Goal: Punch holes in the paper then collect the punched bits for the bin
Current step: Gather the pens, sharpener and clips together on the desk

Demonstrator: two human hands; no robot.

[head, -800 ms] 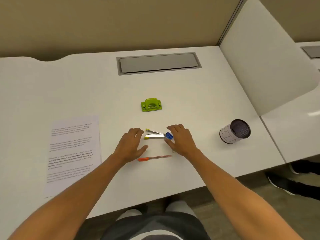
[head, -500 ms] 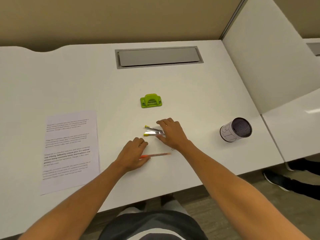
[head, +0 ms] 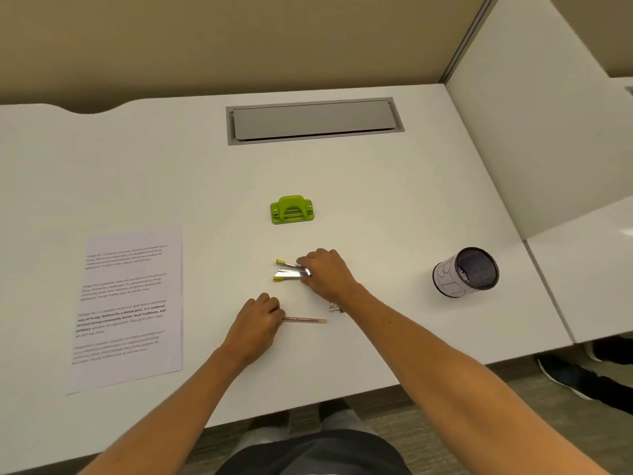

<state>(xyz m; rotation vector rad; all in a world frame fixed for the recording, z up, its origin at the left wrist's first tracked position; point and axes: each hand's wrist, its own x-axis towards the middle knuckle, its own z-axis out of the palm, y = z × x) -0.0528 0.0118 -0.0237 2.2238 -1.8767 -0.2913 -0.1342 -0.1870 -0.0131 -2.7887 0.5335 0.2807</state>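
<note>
A green hole punch (head: 292,210) stands alone in the middle of the white desk (head: 394,200). A printed sheet of paper (head: 128,308) lies flat at the left. My right hand (head: 325,274) is closed over the right end of a metal stapler (head: 289,270) with yellow tips, just below the punch. My left hand (head: 257,325) rests on the left end of an orange pen (head: 305,319), fingers curled around it. Both hands are well apart from the punch and the paper.
A black mesh cup (head: 467,273) wrapped in white paper stands at the right. A small binder clip (head: 336,307) lies under my right wrist. A grey cable hatch (head: 313,120) sits at the back. A white divider panel (head: 534,114) bounds the right side.
My left hand moved down from beside the stapler onto the pen's left end. My right hand slid left over the stapler, covering its blue end.
</note>
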